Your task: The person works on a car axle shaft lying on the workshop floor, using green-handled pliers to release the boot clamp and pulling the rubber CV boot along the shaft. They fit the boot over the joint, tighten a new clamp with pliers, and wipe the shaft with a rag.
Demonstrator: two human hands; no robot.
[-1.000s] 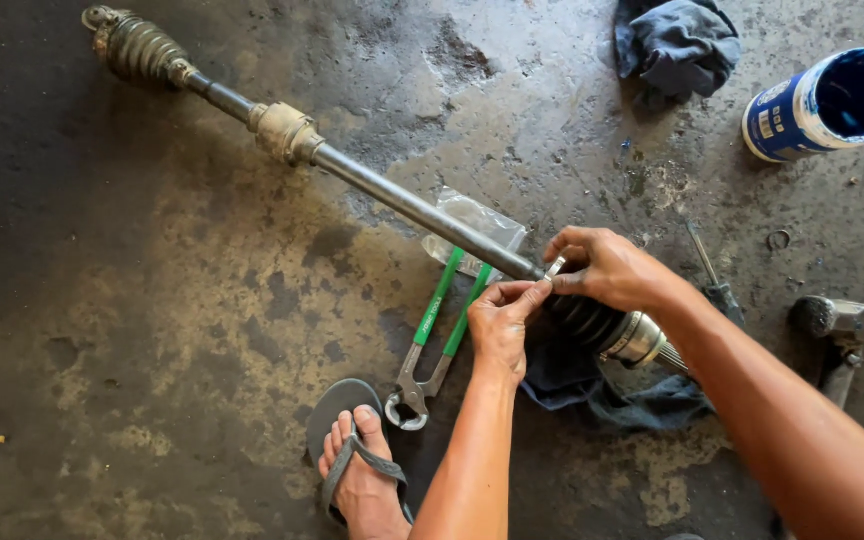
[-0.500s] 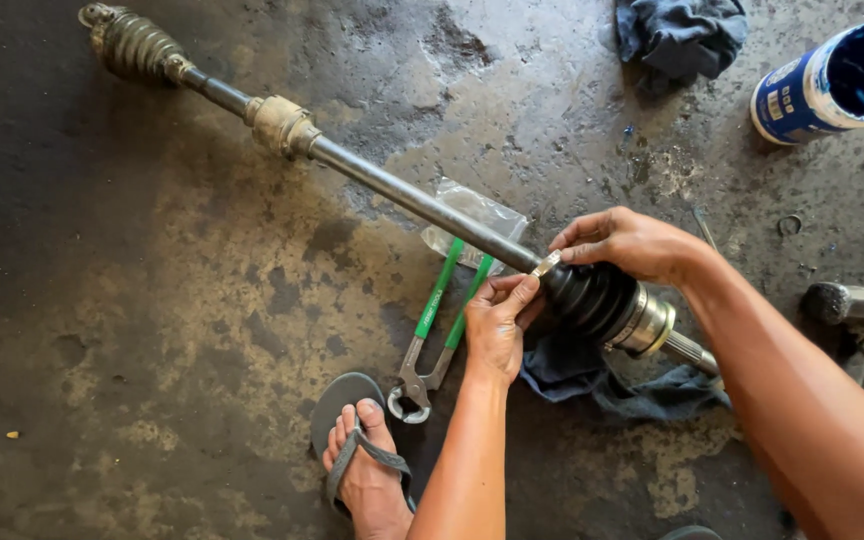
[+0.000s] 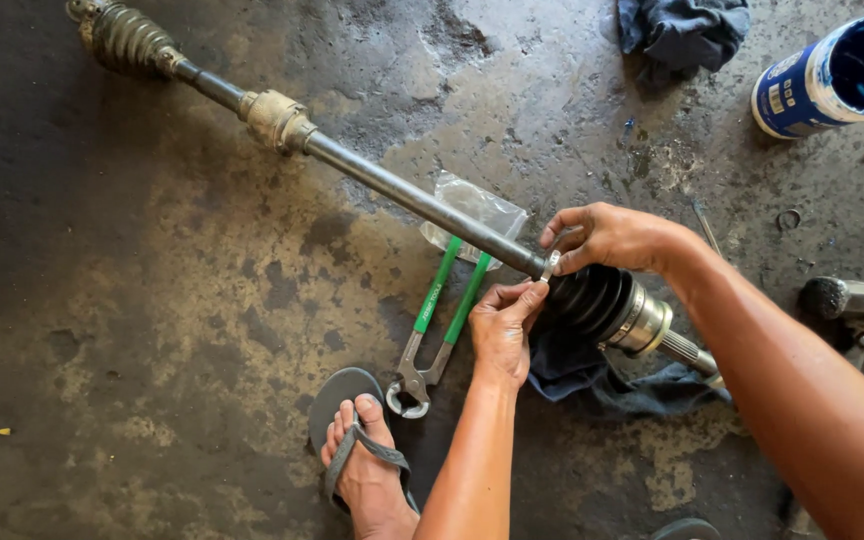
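Left hand (image 3: pixel 500 330): pinches small metal clamp (image 3: pixel 550 266) at the shaft (image 3: pixel 422 202), centre of frame.
Right hand (image 3: pixel 607 237): clenched on clamp beside rubber boot (image 3: pixel 592 298).
Pincers (image 3: pixel 439 330): on floor, left of left hand.

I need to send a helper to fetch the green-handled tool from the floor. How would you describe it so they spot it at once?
Follow the long metal axle shaft that lies slantwise across the stained concrete floor to the clear plastic bag under its middle. Just below the bag, beside the left hand and above the sandalled foot, lie the pincers. They alone have two bright green handles, ending in rounded steel jaws.
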